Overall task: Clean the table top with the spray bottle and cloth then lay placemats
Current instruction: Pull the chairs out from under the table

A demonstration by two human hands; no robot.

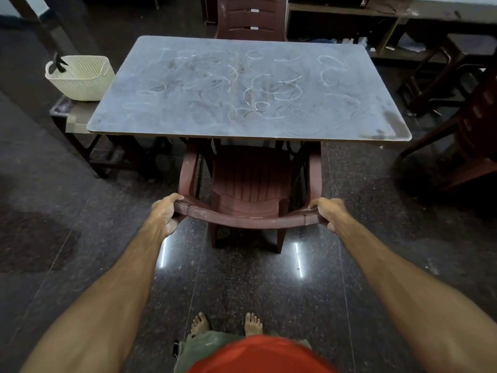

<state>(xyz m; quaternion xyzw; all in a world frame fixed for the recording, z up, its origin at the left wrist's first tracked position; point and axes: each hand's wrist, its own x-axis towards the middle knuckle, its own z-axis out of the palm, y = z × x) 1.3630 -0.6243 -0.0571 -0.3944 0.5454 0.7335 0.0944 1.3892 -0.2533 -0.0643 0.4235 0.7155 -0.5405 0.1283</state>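
- Bare feet (226, 324) stand on the dark polished stone floor (80, 265).
- Left hand (164, 212) and right hand (328, 212) each grip, fingers curled round, the top rail of the brown plastic armchair (250, 184), half tucked under the worktop.
- Grey rectangular worktop (204, 125) carries white swirled smears.
- Cream perforated plastic basket (80, 79) sits on a side bench left of it, a black spray trigger (57, 63) showing inside.
- A second brown chair (251, 17) stands beyond.

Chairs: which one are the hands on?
The near chair, tucked under the table's front edge: left hand and right hand grip its backrest. The far chair stands untouched.
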